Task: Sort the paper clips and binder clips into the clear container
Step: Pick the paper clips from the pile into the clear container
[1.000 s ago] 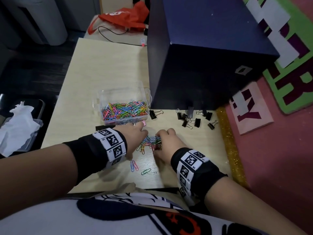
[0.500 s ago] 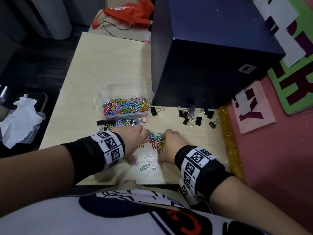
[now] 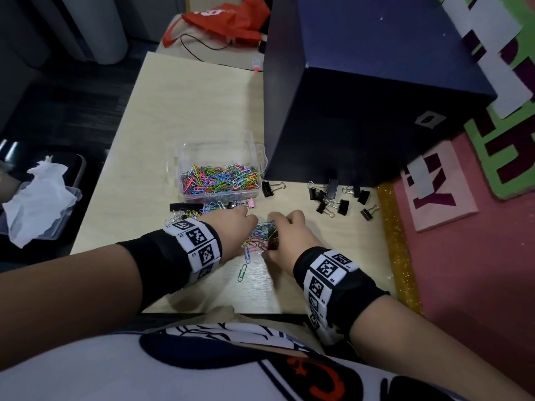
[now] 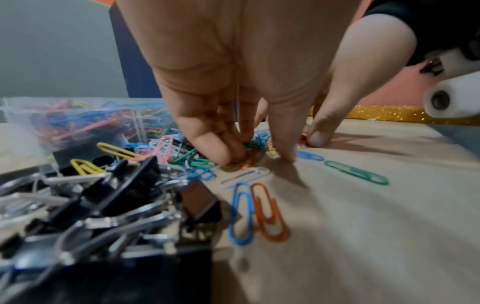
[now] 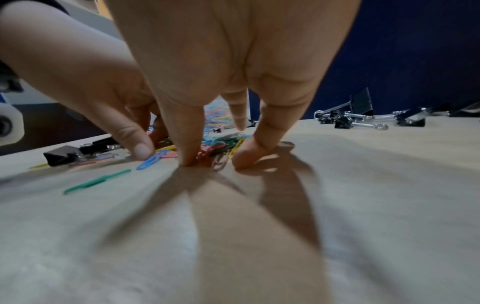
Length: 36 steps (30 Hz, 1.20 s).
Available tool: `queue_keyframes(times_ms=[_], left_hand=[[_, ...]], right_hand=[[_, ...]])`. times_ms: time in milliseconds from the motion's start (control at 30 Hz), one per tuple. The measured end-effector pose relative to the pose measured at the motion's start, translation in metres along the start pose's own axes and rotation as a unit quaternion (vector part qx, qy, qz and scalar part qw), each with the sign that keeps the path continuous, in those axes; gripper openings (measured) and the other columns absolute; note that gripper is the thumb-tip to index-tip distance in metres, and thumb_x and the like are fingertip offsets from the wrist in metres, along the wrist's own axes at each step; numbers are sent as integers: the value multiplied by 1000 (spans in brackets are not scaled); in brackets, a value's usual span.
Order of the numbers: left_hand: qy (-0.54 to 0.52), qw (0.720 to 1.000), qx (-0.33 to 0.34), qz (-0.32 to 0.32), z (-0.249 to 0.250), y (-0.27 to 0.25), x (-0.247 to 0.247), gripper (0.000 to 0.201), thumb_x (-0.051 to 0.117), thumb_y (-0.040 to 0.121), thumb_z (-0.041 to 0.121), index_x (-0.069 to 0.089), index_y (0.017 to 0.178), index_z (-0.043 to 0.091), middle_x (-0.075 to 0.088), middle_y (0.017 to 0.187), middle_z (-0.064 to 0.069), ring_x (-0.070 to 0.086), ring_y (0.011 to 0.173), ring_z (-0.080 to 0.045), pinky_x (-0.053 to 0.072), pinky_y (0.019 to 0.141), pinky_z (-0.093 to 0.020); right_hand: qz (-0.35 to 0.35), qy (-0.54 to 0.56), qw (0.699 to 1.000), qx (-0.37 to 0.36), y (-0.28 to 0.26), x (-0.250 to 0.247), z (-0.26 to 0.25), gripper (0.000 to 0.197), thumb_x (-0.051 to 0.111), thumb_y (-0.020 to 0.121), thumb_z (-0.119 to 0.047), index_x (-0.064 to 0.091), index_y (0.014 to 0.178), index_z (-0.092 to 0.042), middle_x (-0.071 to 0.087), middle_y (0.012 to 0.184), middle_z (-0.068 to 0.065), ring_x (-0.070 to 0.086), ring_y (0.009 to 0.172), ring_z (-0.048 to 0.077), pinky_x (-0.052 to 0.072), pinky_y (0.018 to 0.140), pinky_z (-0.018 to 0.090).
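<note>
A clear container (image 3: 214,143) half full of coloured paper clips stands mid-table. In front of it lies a small pile of paper clips (image 3: 262,234), and both hands close in on it from either side. My left hand (image 3: 251,224) pinches clips from the pile between thumb and fingers (image 4: 241,148). My right hand (image 3: 274,237) claws over the pile's right side, thumb and finger (image 5: 215,156) pressing clips between them on the table. Black binder clips (image 3: 333,199) are scattered to the right, one binder clip (image 3: 267,188) beside the container, and more (image 4: 116,195) by my left wrist.
A large dark blue box (image 3: 376,111) stands right behind the binder clips. Loose blue (image 3: 246,254) and green (image 3: 242,272) paper clips lie near the front edge. A glittery gold strip (image 3: 398,241) runs along the table's right edge. A tissue-filled tub (image 3: 37,204) sits off to the left.
Both hands have stayed at the pile and drawn it tighter between them. The right thumb has slid in towards the left hand.
</note>
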<state>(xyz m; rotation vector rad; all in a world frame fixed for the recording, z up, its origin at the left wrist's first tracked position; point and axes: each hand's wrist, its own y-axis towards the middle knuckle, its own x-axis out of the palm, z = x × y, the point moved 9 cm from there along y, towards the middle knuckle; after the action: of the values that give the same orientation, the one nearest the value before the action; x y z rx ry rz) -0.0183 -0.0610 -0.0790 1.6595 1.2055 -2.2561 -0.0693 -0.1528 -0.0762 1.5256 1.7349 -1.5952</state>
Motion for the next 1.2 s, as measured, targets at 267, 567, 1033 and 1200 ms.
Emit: queue_keyframes(times_ms=[267,567,1033,1200], left_hand=[[49,999,10,14,-5,11,-4,16,62,84,13,52,97,16,52,88,-5,59,83,-27,48,65,-35],[-9,997,24,69,-10,7,-27,14,48,94,16,56,106,13,61,103,-7,59,93,-26,44,74,-33],[-60,979,-68,181,-99,-12,-96,30,56,93,34,55,122,27,58,114,-2,59,103,-25,50,82,-36],[-42,988,-45,143,-81,-10,-81,23,50,93,27,56,115,25,57,109,0,59,95,-22,47,70,-31]], right_hand=[[17,0,1000,-19,10,-1,-2,33,47,87,-3,56,115,-18,42,116,9,57,95,32,49,89,36],[82,34,996,27,22,-35,8,15,63,87,-18,65,101,-19,57,110,4,57,100,23,36,76,20],[102,83,990,-45,57,-88,-68,47,67,86,-35,50,128,-26,55,126,0,56,110,19,42,93,29],[-9,-66,996,62,53,-66,-24,31,57,89,-26,56,117,-13,61,116,9,59,104,27,45,80,30]])
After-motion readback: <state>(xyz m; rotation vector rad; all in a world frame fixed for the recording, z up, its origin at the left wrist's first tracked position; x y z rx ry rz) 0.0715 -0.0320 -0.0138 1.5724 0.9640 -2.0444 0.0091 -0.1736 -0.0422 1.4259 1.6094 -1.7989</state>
